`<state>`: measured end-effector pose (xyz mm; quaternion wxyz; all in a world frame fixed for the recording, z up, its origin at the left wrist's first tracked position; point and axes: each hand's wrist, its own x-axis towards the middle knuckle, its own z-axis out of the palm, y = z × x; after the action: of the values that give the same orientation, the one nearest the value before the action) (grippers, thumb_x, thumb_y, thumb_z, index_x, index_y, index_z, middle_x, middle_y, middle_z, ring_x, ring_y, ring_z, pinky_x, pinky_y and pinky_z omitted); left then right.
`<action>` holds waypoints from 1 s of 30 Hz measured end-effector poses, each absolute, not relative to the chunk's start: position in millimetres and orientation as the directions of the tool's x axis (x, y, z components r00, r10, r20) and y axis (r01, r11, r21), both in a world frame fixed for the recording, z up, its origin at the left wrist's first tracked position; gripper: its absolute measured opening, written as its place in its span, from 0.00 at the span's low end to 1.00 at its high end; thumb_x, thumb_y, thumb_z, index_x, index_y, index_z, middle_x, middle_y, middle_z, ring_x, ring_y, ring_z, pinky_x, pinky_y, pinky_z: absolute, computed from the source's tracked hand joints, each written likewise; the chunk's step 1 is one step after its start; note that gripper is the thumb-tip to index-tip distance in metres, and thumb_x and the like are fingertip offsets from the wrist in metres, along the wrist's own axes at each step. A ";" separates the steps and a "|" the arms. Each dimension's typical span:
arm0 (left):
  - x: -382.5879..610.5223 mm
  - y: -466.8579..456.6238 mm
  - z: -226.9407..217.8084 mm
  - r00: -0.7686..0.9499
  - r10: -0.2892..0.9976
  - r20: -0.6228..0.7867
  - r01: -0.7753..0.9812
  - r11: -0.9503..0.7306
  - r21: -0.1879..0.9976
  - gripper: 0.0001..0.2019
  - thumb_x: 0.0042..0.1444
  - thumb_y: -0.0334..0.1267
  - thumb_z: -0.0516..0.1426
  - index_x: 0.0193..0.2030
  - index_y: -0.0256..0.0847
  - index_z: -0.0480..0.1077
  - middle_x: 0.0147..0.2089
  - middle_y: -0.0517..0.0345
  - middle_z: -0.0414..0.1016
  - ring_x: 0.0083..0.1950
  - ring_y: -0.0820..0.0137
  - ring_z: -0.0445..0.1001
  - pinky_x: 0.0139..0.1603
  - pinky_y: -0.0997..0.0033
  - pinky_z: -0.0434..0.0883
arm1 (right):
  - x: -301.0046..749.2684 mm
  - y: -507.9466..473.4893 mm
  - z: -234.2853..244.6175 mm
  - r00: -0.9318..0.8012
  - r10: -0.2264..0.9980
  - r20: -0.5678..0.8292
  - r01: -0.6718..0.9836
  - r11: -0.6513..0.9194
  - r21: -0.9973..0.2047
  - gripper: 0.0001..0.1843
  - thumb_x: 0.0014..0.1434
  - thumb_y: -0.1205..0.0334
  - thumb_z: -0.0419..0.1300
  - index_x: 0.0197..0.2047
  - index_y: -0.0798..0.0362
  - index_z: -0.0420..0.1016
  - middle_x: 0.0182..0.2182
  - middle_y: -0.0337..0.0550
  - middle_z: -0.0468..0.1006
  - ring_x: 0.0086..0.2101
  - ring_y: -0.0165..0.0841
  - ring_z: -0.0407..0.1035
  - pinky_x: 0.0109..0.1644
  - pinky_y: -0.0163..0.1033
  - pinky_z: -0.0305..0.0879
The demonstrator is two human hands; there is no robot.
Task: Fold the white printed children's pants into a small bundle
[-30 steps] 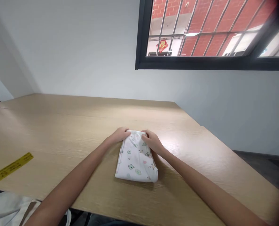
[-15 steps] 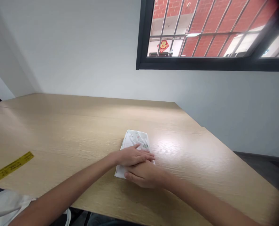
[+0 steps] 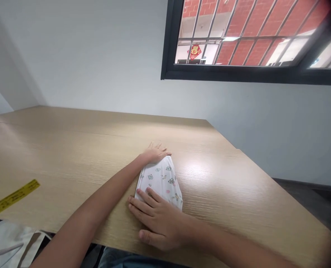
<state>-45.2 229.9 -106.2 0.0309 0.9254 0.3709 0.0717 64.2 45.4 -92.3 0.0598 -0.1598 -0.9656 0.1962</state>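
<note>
A small folded white cloth (image 3: 161, 181) printed with little cartoon animals lies on the wooden table (image 3: 70, 149) in front of me. My left hand (image 3: 155, 153) lies flat on the cloth's far end, fingers stretched out. My right hand (image 3: 156, 219) rests flat at the near end, fingers spread, with the fingertips on the cloth's near edge. Neither hand grips the cloth; both press on it.
A yellow ruler (image 3: 10, 199) lies near the table's left front edge. White fabric (image 3: 9, 243) hangs below that edge at bottom left. A white wall and a barred window (image 3: 249, 41) are behind; the table's right edge drops to dark floor.
One second ago both hands pinched the cloth's far end. They then stacked over its middle. Now the left hand is back at the far end and the right has slid to the near end.
</note>
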 end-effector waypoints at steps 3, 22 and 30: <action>-45.0 217.9 -101.7 0.667 0.719 0.196 0.717 -0.690 0.095 0.21 0.63 0.40 0.37 0.61 0.44 0.55 0.64 0.51 0.53 0.66 0.57 0.43 0.61 0.40 0.36 | 68.0 48.5 -85.5 -0.948 0.319 0.009 0.273 0.825 -0.495 0.34 0.64 0.50 0.42 0.66 0.59 0.34 0.63 0.52 0.41 0.62 0.41 0.31 0.64 0.50 0.31; -144.9 101.5 -105.2 0.775 0.631 0.030 0.536 -0.681 0.499 0.40 0.44 0.59 0.58 0.63 0.50 0.51 0.67 0.57 0.46 0.66 0.58 0.44 0.65 0.55 0.39 | 147.1 100.4 -107.5 -0.790 0.510 0.341 0.398 0.849 -0.348 0.30 0.46 0.69 0.55 0.54 0.54 0.61 0.52 0.51 0.67 0.53 0.41 0.60 0.53 0.46 0.61; -127.5 94.1 -100.7 0.690 0.696 0.197 0.427 -0.612 0.666 0.32 0.46 0.53 0.59 0.58 0.47 0.60 0.58 0.54 0.64 0.57 0.58 0.61 0.58 0.60 0.56 | 136.0 100.8 -103.7 -0.350 0.901 0.254 0.506 0.411 -0.758 0.11 0.58 0.55 0.50 0.37 0.51 0.69 0.31 0.41 0.74 0.32 0.35 0.68 0.31 0.38 0.64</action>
<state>-127.5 94.1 -100.7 0.2993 0.8692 0.3230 0.2248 136.0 100.8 -103.7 0.3391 -0.4580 -0.7684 0.2911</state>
